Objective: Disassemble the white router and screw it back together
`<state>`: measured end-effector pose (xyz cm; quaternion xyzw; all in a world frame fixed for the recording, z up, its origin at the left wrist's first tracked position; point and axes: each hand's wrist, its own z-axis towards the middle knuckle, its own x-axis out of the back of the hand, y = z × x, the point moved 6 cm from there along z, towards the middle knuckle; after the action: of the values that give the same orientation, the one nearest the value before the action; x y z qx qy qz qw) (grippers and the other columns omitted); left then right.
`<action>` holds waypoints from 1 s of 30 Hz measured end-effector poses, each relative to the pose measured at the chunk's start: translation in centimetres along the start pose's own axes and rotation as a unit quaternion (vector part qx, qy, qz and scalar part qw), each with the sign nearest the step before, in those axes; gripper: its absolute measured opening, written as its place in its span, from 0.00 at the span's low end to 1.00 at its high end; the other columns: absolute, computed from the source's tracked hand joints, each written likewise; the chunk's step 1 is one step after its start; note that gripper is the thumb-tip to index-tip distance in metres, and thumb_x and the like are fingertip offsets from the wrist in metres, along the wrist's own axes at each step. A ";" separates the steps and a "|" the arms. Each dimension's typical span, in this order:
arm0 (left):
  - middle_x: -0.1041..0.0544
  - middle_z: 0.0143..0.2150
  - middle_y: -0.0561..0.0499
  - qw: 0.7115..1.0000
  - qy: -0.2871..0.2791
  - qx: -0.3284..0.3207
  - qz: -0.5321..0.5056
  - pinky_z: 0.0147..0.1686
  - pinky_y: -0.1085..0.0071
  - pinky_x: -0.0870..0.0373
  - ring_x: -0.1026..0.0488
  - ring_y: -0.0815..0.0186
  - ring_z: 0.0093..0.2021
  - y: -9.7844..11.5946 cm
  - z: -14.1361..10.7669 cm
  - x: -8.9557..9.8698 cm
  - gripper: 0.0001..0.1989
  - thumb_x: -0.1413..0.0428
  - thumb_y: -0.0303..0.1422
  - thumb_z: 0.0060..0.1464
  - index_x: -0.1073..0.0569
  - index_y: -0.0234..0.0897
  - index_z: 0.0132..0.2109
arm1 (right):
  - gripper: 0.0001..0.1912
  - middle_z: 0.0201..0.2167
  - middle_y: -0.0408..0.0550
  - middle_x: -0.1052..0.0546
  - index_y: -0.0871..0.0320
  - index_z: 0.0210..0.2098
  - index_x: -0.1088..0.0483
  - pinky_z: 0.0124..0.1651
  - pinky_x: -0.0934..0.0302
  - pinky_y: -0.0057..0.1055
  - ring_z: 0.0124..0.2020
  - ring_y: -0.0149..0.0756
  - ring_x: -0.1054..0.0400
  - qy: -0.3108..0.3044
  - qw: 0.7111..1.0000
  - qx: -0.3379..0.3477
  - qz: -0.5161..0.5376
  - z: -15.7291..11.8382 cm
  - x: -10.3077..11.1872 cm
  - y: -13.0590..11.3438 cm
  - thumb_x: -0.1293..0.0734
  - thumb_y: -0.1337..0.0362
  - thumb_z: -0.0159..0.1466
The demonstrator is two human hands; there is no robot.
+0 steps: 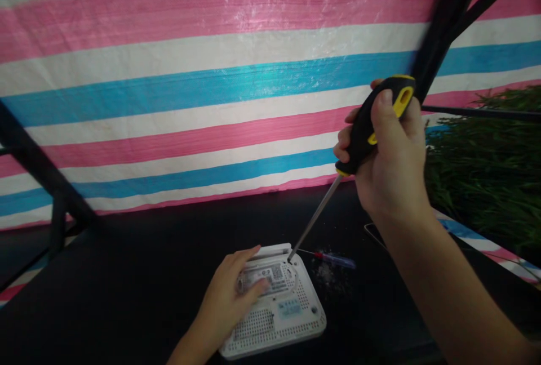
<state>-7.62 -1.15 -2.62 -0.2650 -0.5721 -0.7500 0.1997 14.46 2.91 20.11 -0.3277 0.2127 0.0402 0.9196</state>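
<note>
A white router-like plastic box (291,320) with vent holes and printed labels lies on the black tabletop. My left hand (236,286) rests on its left side, fingers over the far edge and thumb lying on the label, pressing against the box. My right hand (393,151) is wrapped round the black and yellow handle of a large screwdriver (316,213). Its shaft slants down to the left, and the tip meets the box near its far corner, by a small hole. Behind the box lies a smaller screwdriver (336,260) with a purple-blue see-through handle and red collar.
Pale crumbs (327,275) are scattered on the black tabletop (139,275) beside the box. A striped plastic sheet (211,94) hangs behind, with dark metal bars (448,27) at both sides. Green plants (494,168) stand at the right.
</note>
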 end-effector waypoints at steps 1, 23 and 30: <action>0.26 0.54 0.47 1.000 -0.008 -0.004 -0.010 0.55 0.58 0.36 0.30 0.57 0.53 1.0 0.4 -0.8 0.23 0.42 0.36 0.51 0.30 0.45 0.56 | 0.20 0.25 0.37 0.36 0.56 0.35 0.45 0.14 0.51 0.19 0.18 0.22 0.41 0.004 1.000 0.002 0.000 0.1 0.1 -0.1 0.32 0.52 0.53; 0.19 0.38 0.52 1.000 -0.025 0.000 -0.018 0.44 0.68 0.33 0.24 0.61 0.40 4.3 3.6 -4.6 0.05 0.43 0.32 0.54 0.22 0.41 0.37 | 0.08 0.24 0.38 0.37 0.56 0.35 0.44 0.14 0.52 0.19 0.17 0.23 0.43 0.062 0.998 -0.017 -0.003 0.2 3.2 0.7 0.39 0.59 0.62; 0.18 0.39 0.54 0.999 -0.052 -0.007 0.013 0.44 0.68 0.32 0.23 0.61 0.41 4.1 4.6 -4.3 0.07 0.44 0.31 0.55 0.21 0.43 0.38 | 0.13 0.23 0.37 0.37 0.55 0.35 0.40 0.14 0.52 0.21 0.16 0.23 0.43 0.096 0.995 -0.010 -0.017 0.0 5.7 -0.2 0.34 0.55 0.57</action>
<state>-0.98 2.20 -1.29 -0.3125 -0.5727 -0.7368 0.1775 19.71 2.36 17.87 -0.3428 0.2941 -0.0048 0.8922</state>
